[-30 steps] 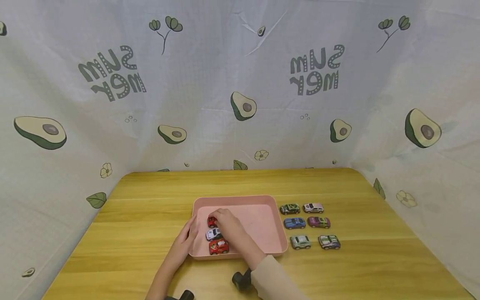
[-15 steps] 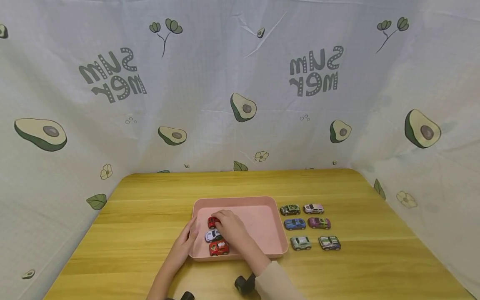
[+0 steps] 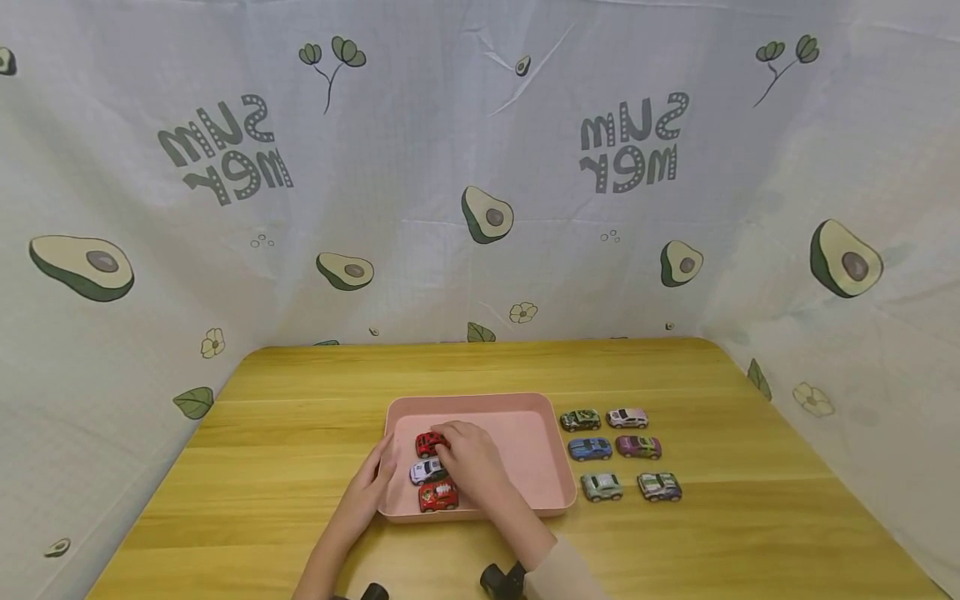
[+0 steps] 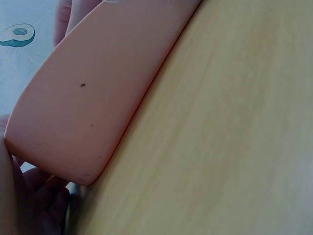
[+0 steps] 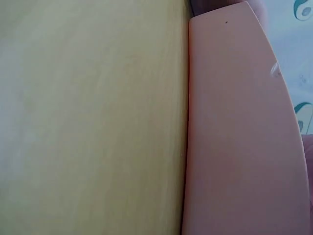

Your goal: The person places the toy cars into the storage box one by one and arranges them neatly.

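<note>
A shallow pink tray (image 3: 525,467) lies on the table with three toy cars lined up along its left part. At the back of that row is a red and black toy car (image 3: 427,444). My right hand (image 3: 476,462) reaches into the tray, finger and thumb around that car's right end. In front of it are a white toy car (image 3: 425,472) and a red toy car with a white-marked roof (image 3: 437,496). My left hand (image 3: 367,483) holds the tray's left side. In the left wrist view, its fingers (image 4: 46,196) bend by the tray's outer corner.
Right of the tray, several toy cars stand in pairs, among them a blue one (image 3: 589,448), a purple one (image 3: 638,447) and a pale green one (image 3: 602,487). The wooden table (image 3: 247,475) meets an avocado-print curtain (image 3: 420,167) behind and at both sides.
My right hand has slid a little to the right, uncovering more of the red and black car, which stays in place. My left hand keeps its hold on the tray.
</note>
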Demonstrator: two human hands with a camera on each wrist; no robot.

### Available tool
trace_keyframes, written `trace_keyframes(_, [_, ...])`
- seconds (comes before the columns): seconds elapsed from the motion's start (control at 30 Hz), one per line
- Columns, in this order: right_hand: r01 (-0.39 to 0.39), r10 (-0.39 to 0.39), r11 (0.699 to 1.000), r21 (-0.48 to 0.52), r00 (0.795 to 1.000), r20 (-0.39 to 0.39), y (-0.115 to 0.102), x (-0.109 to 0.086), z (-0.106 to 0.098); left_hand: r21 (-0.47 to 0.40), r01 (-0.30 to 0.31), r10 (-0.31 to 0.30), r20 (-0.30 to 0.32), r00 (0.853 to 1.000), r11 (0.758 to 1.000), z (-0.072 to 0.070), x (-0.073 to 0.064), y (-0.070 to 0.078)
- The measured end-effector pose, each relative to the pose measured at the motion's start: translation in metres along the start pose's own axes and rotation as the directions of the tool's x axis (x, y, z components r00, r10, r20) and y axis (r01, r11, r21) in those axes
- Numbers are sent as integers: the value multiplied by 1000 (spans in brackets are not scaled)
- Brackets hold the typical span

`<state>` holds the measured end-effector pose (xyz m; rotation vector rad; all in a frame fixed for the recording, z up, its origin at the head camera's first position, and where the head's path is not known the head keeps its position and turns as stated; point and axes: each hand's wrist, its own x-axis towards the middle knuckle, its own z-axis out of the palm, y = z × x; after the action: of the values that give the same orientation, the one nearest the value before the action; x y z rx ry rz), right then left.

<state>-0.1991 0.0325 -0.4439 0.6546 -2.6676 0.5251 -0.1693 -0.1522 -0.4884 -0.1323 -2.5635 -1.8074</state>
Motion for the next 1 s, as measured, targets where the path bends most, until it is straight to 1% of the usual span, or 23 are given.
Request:
trace_keyframes(0.13, [20,-21,1000,-17,997,-69,2,-4,-3,4,-19,19,-8,1000,1000,0,-1,1])
trace_keyframes(0.23, [23,-25,1000,-14,994,-104,4,-7,-5,2,-16,16,-6,1000,1000,0,-2,3])
trace_keyframes(0.43, [-9,10,1000,8,988,-152,6,-13,-14,5,-13,13,-12,1000,1000,0,-2,1])
trace_keyframes(0.53, [-22,27,999,29,984,-177,7,-16,-19,8,-42,42,-25,999,999,0,-2,1])
trace_keyframes(0.57, [-20,25,999,31,982,-188,7,-17,-21,36,-61,62,-27,998,997,1,-3,0])
trace_keyframes(0.67, [-2,6,1000,16,973,-230,8,-19,-25,34,-86,87,-26,996,996,1,-4,0])
trace_keyframes(0.77, [29,-28,1000,2,959,-282,10,-23,-29,28,-58,58,-18,998,998,1,-3,0])
trace_keyframes(0.8, [39,-38,999,-3,953,-300,11,-24,-30,2,-38,38,-13,999,999,1,-2,1])
trace_keyframes(0.83, [48,-48,999,-6,947,-316,12,-24,-30,-1,-26,26,-9,1000,1000,1,-2,1])
trace_keyframes(0.9, [61,-60,998,-9,937,-344,15,-26,-32,-7,6,-6,3,1000,1000,-1,-4,10])
trace_keyframes(1.0, [77,-82,997,-28,922,-379,19,-29,-34,-7,10,-10,6,1000,1000,-1,-4,10])
